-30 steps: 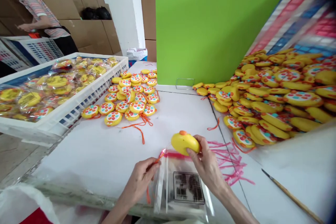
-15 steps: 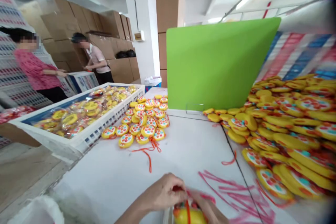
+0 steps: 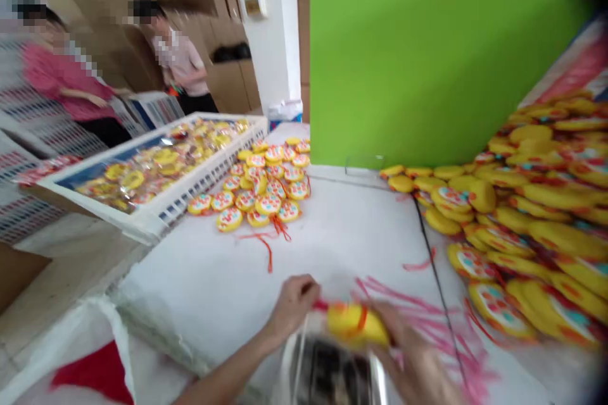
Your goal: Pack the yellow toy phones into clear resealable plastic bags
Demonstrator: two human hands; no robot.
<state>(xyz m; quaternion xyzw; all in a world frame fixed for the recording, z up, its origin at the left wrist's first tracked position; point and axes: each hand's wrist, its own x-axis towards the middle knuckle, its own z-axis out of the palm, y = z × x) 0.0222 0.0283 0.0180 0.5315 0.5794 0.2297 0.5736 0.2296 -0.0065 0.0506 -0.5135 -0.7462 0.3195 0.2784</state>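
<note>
My right hand is wrapped round a yellow toy, rounded and girdled by an orange cord. My left hand is closed in a pinch on a pink strip that reaches to the toy's left end. Motion smears both hands and the toy somewhat. Just below them stands a clear-walled container with a dark inside; its contents are blurred. More pink strips lie scattered on the white table beside my right hand.
A big heap of yellow toys fills the right side. A smaller group sits ahead, near a white basket of bagged toys. A green board stands upright behind. Two people work at far left; a white bag hangs lower left.
The view has tilted down. My right hand has lifted the toy up and turned it, uncovering the container below. My left hand has shifted slightly left, drawing the pink strip.
</note>
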